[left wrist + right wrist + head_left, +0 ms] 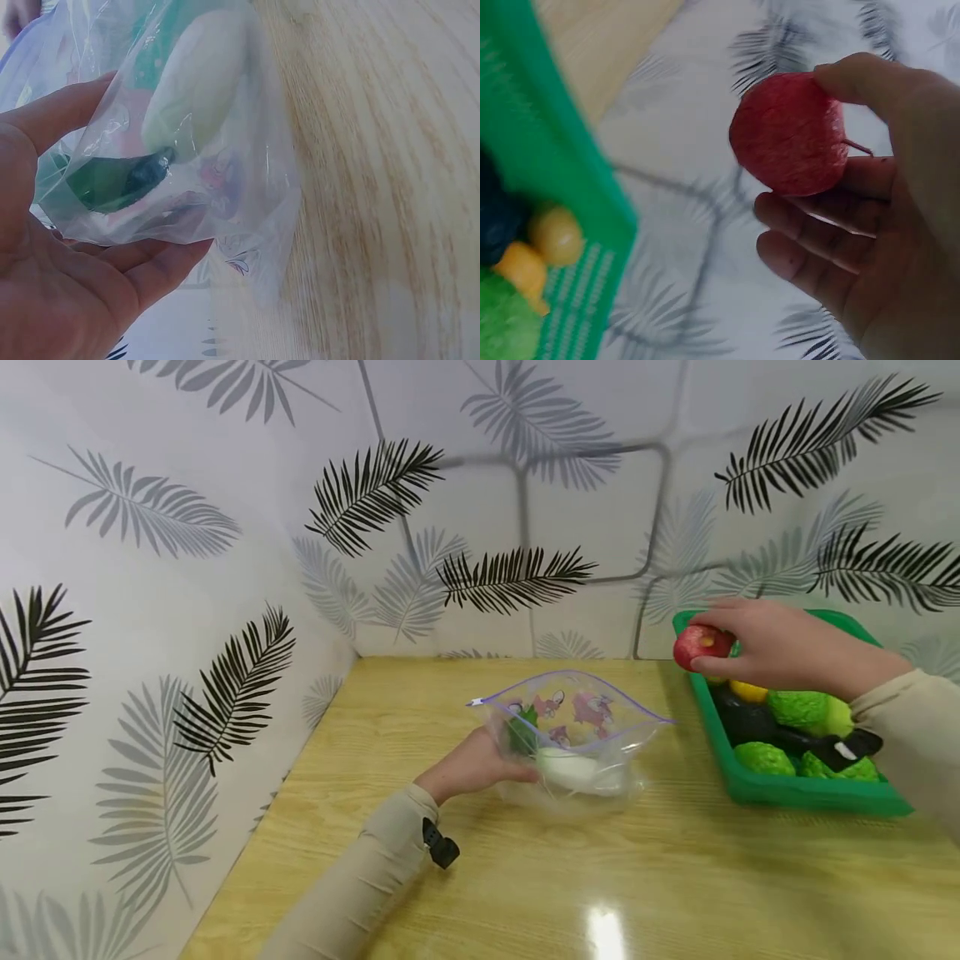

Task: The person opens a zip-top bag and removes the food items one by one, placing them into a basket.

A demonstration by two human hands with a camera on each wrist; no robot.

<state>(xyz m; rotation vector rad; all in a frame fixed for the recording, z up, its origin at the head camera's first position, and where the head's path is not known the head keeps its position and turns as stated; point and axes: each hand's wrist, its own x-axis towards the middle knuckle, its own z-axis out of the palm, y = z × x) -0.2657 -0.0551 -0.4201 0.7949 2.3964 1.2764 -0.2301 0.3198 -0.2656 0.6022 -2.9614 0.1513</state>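
Over the left rim of the green basket (810,793), my right hand (787,643) holds a red apple (697,648) between thumb and fingers. Its thin stem points toward the palm in the right wrist view. My left hand (476,765) grips the left side of a clear zip bag (633,752) on the table, thumb in front and fingers behind. The bag's purple-edged mouth gapes open, and pink pictures are printed on its film. Inside lie a white and pale green vegetable (199,82) and a dark green curved one (112,182), seen through the plastic.
The basket, at the right of the wooden table (480,893), holds several bumpy green pieces (763,758), a dark eggplant-like piece (742,714) and a yellow-orange piece (525,271). Leaf-patterned walls (480,510) stand behind and left of the table.
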